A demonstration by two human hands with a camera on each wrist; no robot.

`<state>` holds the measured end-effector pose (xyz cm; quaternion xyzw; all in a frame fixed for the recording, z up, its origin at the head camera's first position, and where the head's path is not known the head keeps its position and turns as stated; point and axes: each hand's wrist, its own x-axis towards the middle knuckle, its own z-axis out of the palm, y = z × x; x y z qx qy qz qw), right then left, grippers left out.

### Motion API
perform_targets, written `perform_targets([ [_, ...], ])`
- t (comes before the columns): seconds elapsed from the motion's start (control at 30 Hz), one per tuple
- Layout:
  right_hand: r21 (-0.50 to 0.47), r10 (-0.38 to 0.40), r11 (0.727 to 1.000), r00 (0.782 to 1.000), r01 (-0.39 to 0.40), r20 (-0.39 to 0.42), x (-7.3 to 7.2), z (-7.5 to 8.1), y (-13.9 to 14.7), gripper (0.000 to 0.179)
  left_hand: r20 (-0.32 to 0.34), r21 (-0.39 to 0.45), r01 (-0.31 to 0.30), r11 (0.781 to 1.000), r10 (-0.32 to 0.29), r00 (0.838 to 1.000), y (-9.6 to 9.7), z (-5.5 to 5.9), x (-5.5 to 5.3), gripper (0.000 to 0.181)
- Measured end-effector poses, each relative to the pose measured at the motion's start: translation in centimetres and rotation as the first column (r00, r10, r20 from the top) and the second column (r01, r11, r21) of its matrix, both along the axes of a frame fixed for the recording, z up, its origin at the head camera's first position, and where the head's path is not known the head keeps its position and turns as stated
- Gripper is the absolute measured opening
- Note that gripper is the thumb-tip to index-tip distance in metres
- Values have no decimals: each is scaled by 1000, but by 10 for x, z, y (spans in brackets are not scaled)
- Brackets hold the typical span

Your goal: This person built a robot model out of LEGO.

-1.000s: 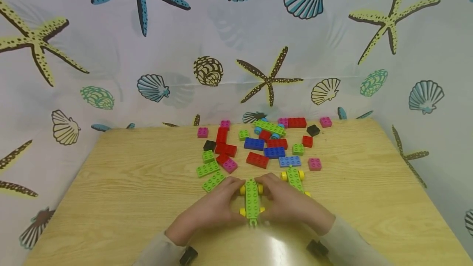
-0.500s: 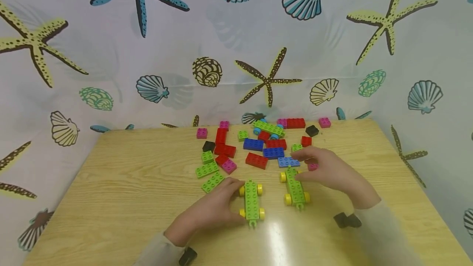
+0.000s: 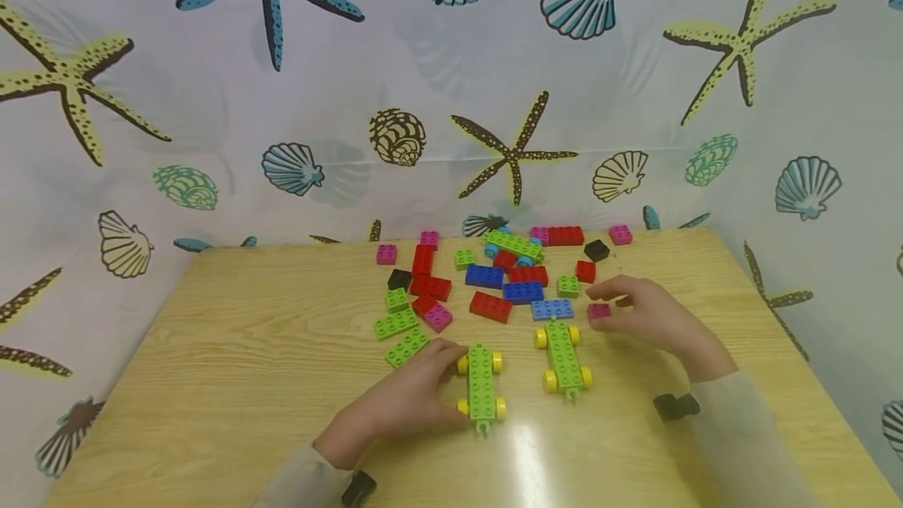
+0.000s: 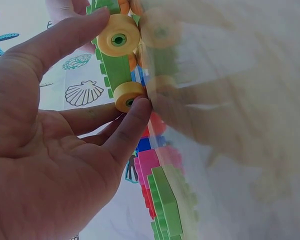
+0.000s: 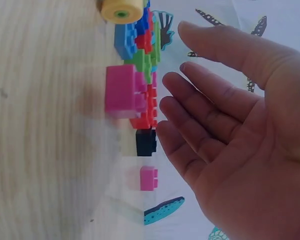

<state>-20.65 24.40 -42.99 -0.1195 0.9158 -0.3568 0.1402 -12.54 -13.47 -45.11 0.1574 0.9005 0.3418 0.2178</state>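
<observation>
My left hand (image 3: 416,390) holds a lime green toy car base (image 3: 481,384) with yellow wheels by its left side. In the left wrist view, the thumb lies against one yellow wheel (image 4: 118,35) and the fingertips against the other wheel (image 4: 130,96). A second lime green car base (image 3: 563,357) with yellow wheels stands to its right, apart from both hands. My right hand (image 3: 652,324) hovers over the table beside a pink brick (image 3: 598,311), fingers loosely bent. Right wrist view: a gap separates the fingers from that pink brick (image 5: 122,91).
Behind the cars lie scattered red, blue, green, pink and black bricks. A third green car base (image 3: 513,244) with blue wheels sits among them at the back. Two long green bricks (image 3: 407,347) lie close to the left hand. A patterned cloth (image 3: 339,85) hangs behind the wooden table (image 3: 247,351).
My right hand has let go of the left car base and moved right, past the second car base, to beside the pink brick. The left hand has stayed in place.
</observation>
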Motion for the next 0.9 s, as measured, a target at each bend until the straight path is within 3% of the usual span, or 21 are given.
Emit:
perform_targets([
  [0.23, 56, -73, 996, 996, 70, 58, -6, -9, 3, 47, -4, -5, 3, 1000, -3, 1000, -2, -1, -2, 96],
  [0.9, 47, -98, 994, 992, 95, 81, -6, -20, 3, 47, 10, -12, 5, 1000, -5, 1000, -3, -5, -5, 95],
])
